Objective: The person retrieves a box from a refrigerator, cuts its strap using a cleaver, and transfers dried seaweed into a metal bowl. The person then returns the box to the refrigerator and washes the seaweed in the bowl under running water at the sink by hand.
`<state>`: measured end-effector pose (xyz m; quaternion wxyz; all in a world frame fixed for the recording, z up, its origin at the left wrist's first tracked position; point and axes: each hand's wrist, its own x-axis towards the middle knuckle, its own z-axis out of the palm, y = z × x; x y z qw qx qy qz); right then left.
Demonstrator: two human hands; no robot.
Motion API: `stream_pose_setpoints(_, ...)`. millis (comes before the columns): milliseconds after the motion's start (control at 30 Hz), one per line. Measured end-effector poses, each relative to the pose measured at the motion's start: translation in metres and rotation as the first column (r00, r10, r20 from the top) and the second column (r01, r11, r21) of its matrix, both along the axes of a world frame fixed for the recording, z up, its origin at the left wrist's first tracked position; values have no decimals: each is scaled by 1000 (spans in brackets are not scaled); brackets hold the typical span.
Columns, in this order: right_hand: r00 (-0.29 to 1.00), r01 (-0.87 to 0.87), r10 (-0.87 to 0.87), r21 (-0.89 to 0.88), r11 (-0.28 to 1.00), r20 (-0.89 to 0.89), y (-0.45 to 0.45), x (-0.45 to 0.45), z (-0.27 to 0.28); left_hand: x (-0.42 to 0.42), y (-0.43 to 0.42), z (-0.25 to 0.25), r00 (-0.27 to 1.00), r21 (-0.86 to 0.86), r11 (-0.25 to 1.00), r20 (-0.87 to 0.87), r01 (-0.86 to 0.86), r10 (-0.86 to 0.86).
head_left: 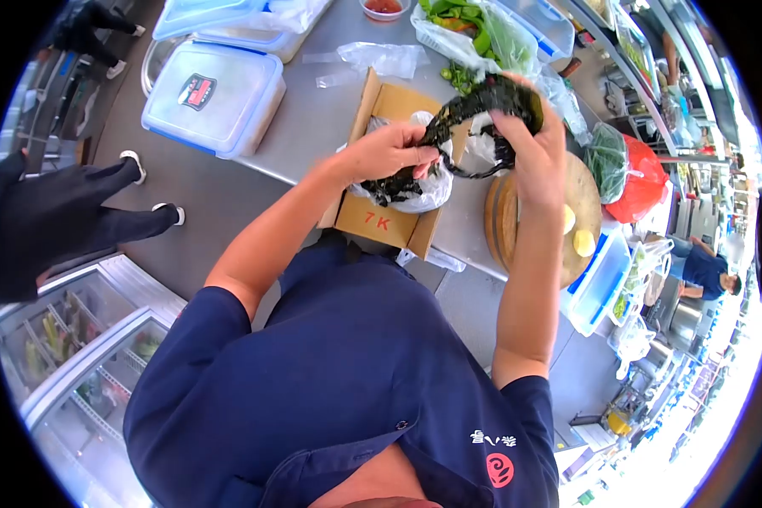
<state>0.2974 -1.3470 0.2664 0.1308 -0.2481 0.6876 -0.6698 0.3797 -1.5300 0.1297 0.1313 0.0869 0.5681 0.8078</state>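
A dark, ragged piece of dried seaweed (476, 103) is stretched between my two hands above an opened cardboard box (379, 222). My left hand (383, 154) pinches its left end with closed fingers. My right hand (535, 144) is wrapped round the right side, and part of that grip is blurred. Inside the box, a white plastic bag (432, 193) lies open with more dark seaweed (389, 188) in it. My left hand partly covers that bag.
A round wooden chopping board (506, 229) with pale yellow pieces (583, 244) is at the right. A lidded container (207, 95) stands at the left, a basket of green vegetables (466, 38) behind. A red plastic bag (639, 182) is farther right. Another person (68, 212) stands at the left.
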Motion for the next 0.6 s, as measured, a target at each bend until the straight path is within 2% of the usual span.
stream_pose_setpoints(67,984,17,22,-212,977,179,-3,2,-20,2,-3,-11,995,-193,981,99,-6,26)
stream_pose_setpoints(100,967,25,43,-262,965,249,-1,2,-40,2,-6,-11,993,-302,953,119,12,26)
stream_pose_setpoints(133,967,-9,62,-208,978,249,4,-2,-60,3,-8,-9,989,-410,912,144,20,43)
stream_pose_setpoints(167,965,-46,83,-154,987,247,8,-7,-81,0,-10,-9,999,-558,828,-19,-44,40)
stream_pose_setpoints(200,982,-88,85,10,996,168,9,-9,-96,-3,-13,-8,987,-686,719,-161,-113,2)
stream_pose_setpoints(233,985,-131,118,104,986,122,4,-4,-104,-3,-16,-6,978,-730,667,-207,-151,-6)
stream_pose_setpoints(267,987,-154,140,208,966,78,2,3,-107,-2,-15,-5,969,-763,621,-246,-178,-25)
stream_pose_setpoints(333,964,-251,264,213,944,-34,-9,25,-109,-6,-12,-6,976,-801,582,-212,-139,-58)
stream_pose_setpoints(367,953,-296,301,276,915,25,-11,30,-112,-1,-11,11,972,-795,585,-231,-160,-47)
stream_pose_setpoints(400,950,-313,292,379,871,112,-11,33,-118,-4,-9,9,974,-815,571,-195,-96,-115)
stream_pose_setpoints(467,974,-194,226,493,848,-6,-12,31,-138,-2,-10,3,968,-817,553,-243,-165,-70)
stream_pose_setpoints(500,986,-160,163,554,817,44,-10,33,-134,2,-12,7,969,-821,541,-245,-182,-46)
stream_pose_setpoints(533,987,-129,163,558,819,-11,-5,32,-136,4,-15,11,949,-733,632,-314,-252,15)
stream_pose_setpoints(567,985,-140,172,620,772,8,0,30,-134,6,-18,14,923,-628,711,-376,-315,77)
stream_pose_setpoints(600,983,-149,185,618,772,6,4,32,-128,5,-18,11,922,-630,705,-378,-325,88)
